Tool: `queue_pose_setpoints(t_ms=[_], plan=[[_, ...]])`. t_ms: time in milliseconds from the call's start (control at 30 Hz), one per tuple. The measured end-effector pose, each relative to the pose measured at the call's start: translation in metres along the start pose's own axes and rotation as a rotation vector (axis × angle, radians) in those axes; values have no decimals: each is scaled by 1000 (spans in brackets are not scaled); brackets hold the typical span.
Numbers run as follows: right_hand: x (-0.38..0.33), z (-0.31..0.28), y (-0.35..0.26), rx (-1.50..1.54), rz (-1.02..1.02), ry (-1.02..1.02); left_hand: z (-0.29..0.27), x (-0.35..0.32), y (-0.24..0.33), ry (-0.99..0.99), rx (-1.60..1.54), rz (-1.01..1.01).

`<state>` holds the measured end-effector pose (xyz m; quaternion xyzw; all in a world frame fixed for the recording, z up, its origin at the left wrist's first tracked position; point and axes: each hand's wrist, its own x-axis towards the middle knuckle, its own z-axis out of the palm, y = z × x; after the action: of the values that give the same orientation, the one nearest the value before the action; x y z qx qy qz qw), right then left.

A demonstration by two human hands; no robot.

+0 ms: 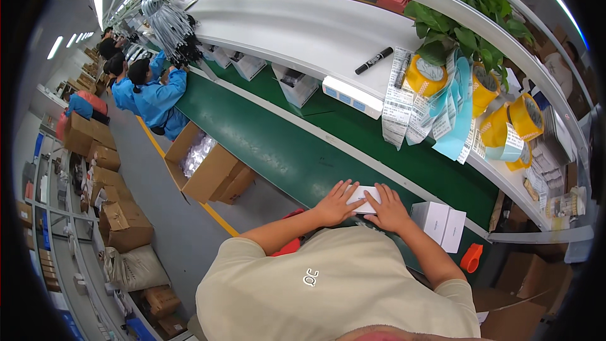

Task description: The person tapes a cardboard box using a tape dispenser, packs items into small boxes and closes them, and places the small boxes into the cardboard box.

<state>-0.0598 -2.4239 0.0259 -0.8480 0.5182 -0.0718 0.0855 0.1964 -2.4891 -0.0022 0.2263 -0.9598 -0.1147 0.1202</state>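
A small flat white box (364,198) lies on the green bench in front of my body. My left hand (336,206) grips its left side, the thumb over the near part and the fingers stretched along the far edge. From the right, my right hand (388,211) holds the same box with its thumb and fingers. Both palms face down, and the undersides of the fingers are hidden. Just right of my right hand stand white boxes (432,220) side by side. An orange tape-cutter-like piece (471,257) lies farther right.
A raised white shelf (297,17) carries a black marker (374,60), label strips (399,101), yellow tape rolls (427,76) and a leafy plant (464,19). An open carton (197,158) with shiny packets stands left of the bench. People in blue (151,91) work farther along.
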Motion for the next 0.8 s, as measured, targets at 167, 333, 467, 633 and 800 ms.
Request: queue_pose_setpoints(t_ms=[167,333,467,633,800], plan=[[-4,9,-7,-64,11,49,5,-3,11,7,39,-14],[-6,5,-8,-202,-5,22,18,3,-18,-22,-94,63],[-23,-21,-25,-55,494,-242,-14,37,-67,114,-200,-207],[-91,-37,-13,-211,962,-190,26,90,-226,555,-195,-518],[-79,-57,-34,-25,933,-203,17,70,-457,951,308,-683]])
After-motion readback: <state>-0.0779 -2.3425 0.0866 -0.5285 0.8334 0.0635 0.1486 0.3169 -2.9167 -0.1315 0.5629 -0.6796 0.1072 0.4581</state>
